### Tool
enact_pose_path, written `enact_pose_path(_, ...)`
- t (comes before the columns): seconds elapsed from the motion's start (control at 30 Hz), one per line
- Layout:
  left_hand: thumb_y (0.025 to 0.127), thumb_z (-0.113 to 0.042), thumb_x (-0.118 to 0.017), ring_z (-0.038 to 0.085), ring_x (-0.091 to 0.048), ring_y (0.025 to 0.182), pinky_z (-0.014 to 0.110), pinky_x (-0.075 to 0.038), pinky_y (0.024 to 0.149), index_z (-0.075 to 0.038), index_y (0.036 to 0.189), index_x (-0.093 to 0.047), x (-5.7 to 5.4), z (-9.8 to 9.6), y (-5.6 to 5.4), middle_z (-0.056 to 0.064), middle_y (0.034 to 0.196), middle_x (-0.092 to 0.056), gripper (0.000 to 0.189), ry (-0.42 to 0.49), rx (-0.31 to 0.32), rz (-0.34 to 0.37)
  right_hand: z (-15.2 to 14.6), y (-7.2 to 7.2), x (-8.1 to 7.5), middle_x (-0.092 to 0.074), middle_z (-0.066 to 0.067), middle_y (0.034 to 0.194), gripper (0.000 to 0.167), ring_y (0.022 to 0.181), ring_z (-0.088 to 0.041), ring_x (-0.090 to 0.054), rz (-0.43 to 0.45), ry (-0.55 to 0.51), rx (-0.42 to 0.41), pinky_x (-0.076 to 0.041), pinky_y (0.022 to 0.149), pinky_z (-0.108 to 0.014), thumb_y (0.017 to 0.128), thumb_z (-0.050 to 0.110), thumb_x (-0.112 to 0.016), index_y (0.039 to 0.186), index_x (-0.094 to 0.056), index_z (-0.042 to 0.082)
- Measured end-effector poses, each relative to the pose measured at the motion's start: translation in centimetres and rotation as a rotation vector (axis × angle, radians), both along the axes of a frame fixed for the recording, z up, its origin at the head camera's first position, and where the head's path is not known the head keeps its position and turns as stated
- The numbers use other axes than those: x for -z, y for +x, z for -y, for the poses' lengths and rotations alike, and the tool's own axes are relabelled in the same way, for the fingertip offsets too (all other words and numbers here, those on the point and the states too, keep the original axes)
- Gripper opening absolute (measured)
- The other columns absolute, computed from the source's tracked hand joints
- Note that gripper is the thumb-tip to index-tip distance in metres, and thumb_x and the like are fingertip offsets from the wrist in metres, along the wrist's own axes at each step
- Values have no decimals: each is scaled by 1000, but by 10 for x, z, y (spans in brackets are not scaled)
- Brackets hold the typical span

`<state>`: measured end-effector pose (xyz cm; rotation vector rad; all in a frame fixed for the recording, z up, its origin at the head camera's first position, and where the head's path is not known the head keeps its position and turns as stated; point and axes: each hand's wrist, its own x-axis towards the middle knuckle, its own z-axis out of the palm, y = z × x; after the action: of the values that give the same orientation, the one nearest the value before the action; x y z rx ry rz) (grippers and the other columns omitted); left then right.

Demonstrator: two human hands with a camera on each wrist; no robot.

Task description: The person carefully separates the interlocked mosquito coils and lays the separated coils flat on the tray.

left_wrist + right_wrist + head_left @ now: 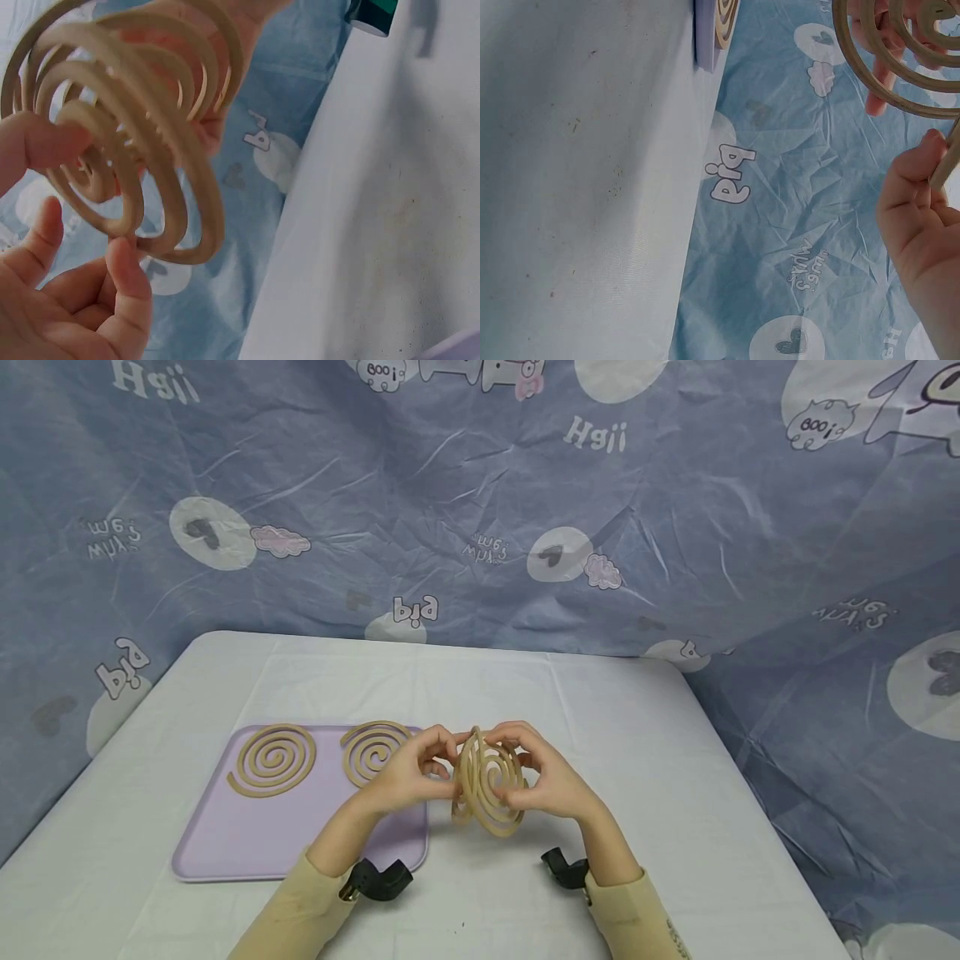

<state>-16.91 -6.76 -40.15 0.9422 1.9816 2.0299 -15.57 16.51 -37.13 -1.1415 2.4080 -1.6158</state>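
Observation:
Tan mosquito coils (491, 814), apparently two nested together, are held upright above the table just right of the tray. My left hand (405, 777) pinches their left side between thumb and fingers. From the other side, my right hand (551, 777) grips them, fingers along the top and thumb on the face. In the left wrist view the coil rings (169, 161) spread apart in overlapping spirals, partly covering the right hand. The right wrist view cuts off much of the coil (855, 52). Two more coils lie flat: one (273, 739) at the tray's left, another (352, 756) partly behind the left hand.
The lilac tray (247, 839) rests on the left part of the white-covered table (660, 827). A blue patterned cloth (465, 468) hangs behind and to the right of the table. Black wrist mounts (382, 881) sit on both sleeves.

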Motion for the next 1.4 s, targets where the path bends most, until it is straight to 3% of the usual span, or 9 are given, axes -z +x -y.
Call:
enact_pose_path(0.17,69,14,-69,21,-56,92,22,-51,65,9,94,-45,3,7,-2,22,130,-45,34,53,96,123,-7,-10,15,-45,-10,126,57,106,-24,-50,36,-30,-75,-49,84,-38,74,-7,-71,126,-50,5)
enact_pose_path(0.27,69,15,-68,19,-56,89,21,-51,64,13,97,-45,4,11,-4,20,128,-45,36,77,129,160,-9,-12,17,-44,-14,127,56,105,-23,-52,86,-100,-176,-49,84,-34,75,-10,-69,127,-48,0)
enact_pose_path(0.43,69,12,-71,21,-57,93,24,-52,67,12,99,-49,6,16,-8,16,122,-52,38,48,107,151,-10,-13,17,-41,-19,128,54,84,-16,-54,224,-217,-325,-50,69,-24,78,-12,-64,128,-42,-11)
enact_pose_path(0.6,69,5,-76,21,-54,103,32,-50,81,6,95,-50,6,16,-9,12,112,-56,37,16,76,138,-12,-15,18,-48,-15,127,56,78,-13,-55,292,-273,-355,-50,64,-22,79,-14,-63,130,-40,-11)
enact_pose_path(0.83,79,9,-67,14,-62,86,22,-52,66,-1,99,-56,6,21,-11,12,111,-57,24,189,188,239,-17,-17,17,-57,-15,111,57,78,-14,-56,310,-290,-386,-50,63,-23,80,-12,-63,131,-38,-12)
enact_pose_path(1.0,86,9,-59,13,-61,76,20,-51,59,-8,99,-66,5,28,-12,7,104,-65,22,222,148,250,-21,-16,15,-57,-18,99,55,76,-14,-57,297,-257,-370,-51,63,-24,81,-12,-62,129,-36,-16)
enact_pose_path(1.1,87,9,-57,13,-60,71,21,-52,57,-6,101,-66,4,29,-13,8,103,-65,23,211,146,264,-22,-16,14,-55,-22,107,51,78,-15,-58,283,-213,-324,-52,65,-27,83,-11,-61,129,-40,-14)
enact_pose_path(1.23,87,6,-59,12,-61,71,20,-52,58,4,106,-64,1,29,-11,9,106,-65,19,164,99,258,-25,-16,14,-51,-25,120,40,79,-15,-60,252,-153,-212,-54,64,-31,89,-4,-57,128,-46,-9)
enact_pose_path(1.4,87,5,-60,10,-63,74,19,-52,60,16,110,-57,-2,28,-10,18,109,-64,26,97,11,218,-26,-17,13,-57,-28,113,37,71,-19,-60,270,-122,-37,-47,54,-28,97,5,-48,134,-44,-4)
